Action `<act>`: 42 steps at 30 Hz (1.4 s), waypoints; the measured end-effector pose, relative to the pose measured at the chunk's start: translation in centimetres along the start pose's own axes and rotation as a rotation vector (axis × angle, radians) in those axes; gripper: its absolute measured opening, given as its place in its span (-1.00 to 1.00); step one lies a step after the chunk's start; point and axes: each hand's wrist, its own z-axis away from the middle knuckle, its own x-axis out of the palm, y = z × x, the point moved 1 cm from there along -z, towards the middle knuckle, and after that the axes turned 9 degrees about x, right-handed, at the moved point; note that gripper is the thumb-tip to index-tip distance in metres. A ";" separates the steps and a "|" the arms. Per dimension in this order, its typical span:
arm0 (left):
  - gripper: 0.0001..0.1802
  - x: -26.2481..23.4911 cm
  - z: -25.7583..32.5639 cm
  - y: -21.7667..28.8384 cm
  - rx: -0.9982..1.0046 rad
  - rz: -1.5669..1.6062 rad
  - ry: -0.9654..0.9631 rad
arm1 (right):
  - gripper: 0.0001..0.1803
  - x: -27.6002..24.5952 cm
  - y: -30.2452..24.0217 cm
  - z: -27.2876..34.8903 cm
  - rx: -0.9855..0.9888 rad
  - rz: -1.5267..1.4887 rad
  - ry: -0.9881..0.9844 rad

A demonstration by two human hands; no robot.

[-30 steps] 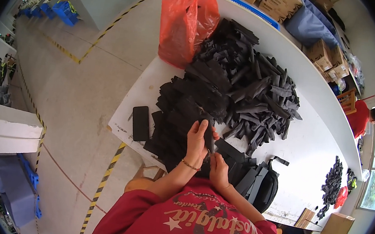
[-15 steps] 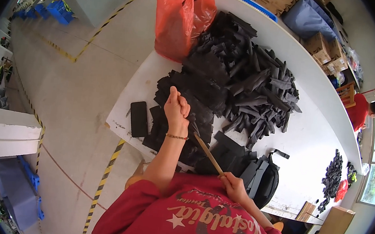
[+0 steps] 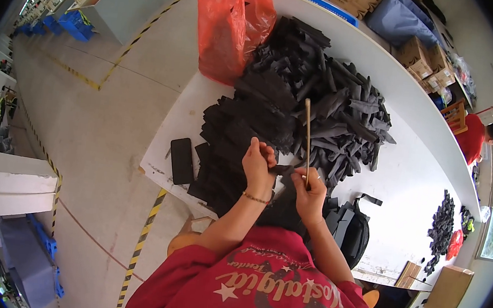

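Item: one narrow, black, fabric-like strip (image 3: 282,170), left end clamped in the left hand's (image 3: 259,166) grip, lies crosswise toward the right hand (image 3: 310,197), which clamps a slender tan stick (image 3: 308,130) pointing forward.

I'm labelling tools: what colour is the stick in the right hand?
Light tan-brown; the stick in the right hand shows best in the head view.

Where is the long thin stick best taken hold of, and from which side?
Probably pinch the stick crosswise on its bare far length, coming from the person's right: it is slim and straight, the right hand holds its nearer end, and the left hand and a dark strip lie to its left.
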 end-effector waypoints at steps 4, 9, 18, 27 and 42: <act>-0.66 -0.5 0.5 0.4 0.413 -0.554 -0.590 | -0.95 -0.9 0.2 -2.1 -0.008 -0.002 -0.055; -0.67 1.3 3.6 1.7 -0.175 -0.860 -1.026 | -0.93 -2.5 0.2 -3.5 0.069 -0.013 0.026; -0.72 1.0 8.0 -0.8 -0.108 -0.551 -0.921 | -0.93 -2.4 -2.2 -6.8 0.029 -0.079 0.276; -0.68 1.0 7.5 1.0 -0.092 -0.590 -0.890 | -0.89 -1.6 -3.4 -9.6 -0.143 0.033 0.423; -0.89 -7.9 -4.8 4.4 0.938 -1.766 -1.096 | -0.79 -10.2 5.0 -7.4 0.123 0.307 0.002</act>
